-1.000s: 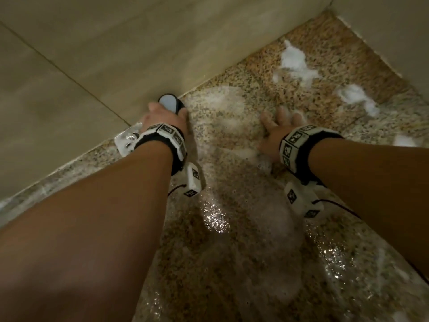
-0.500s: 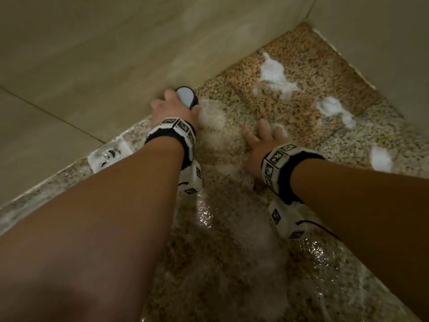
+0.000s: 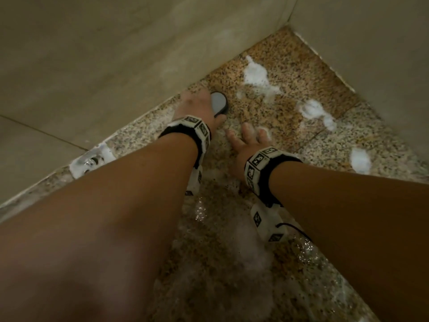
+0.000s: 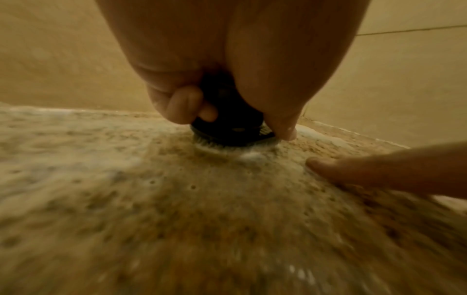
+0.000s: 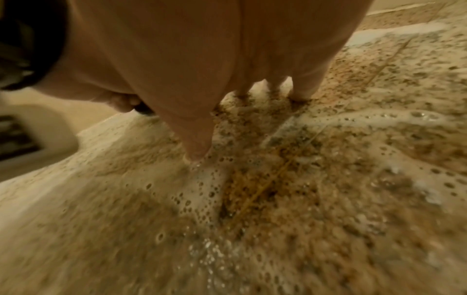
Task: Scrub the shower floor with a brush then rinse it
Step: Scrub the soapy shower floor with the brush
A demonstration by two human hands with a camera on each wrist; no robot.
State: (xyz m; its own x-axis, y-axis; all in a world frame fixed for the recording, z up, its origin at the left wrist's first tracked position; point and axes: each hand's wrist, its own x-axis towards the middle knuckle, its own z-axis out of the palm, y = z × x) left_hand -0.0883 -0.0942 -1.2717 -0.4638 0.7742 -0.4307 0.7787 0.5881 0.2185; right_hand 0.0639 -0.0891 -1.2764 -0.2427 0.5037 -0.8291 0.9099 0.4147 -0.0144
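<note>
Change: against the head view of 1 second ago, the left hand [image 3: 197,105] with the round black brush with a pale grey top [image 3: 219,102] now sits further along the beige tiled wall [image 3: 116,54] toward the corner; the right hand [image 3: 246,140] has followed beside it.
Meaning for task: judged as scrubbing in progress, the stroke advancing into dry, unscrubbed granite; rinsing not yet begun.
Task surface: speckled brown granite shower floor [image 3: 290,108], wet and soapy nearest the person, with 3 separate white foam clumps [image 3: 255,75] ahead of the brush.
Brush position: bristles flat on the floor, close to the wall base; the left wrist view shows suds at the bristle edge [image 4: 235,139].
Left hand pose: palm over the brush top, fingers [image 4: 184,103] curled round the black body, clamped on it.
Right hand pose: palm down, fingers [image 5: 197,143] straight and spread apart, tips on the wet floor, holding nothing; judged as bracing.
Other item: white square floor drain cover [image 3: 92,160] at the wall edge, behind the left forearm.
Risk: slick suds under the bracing hand.
</note>
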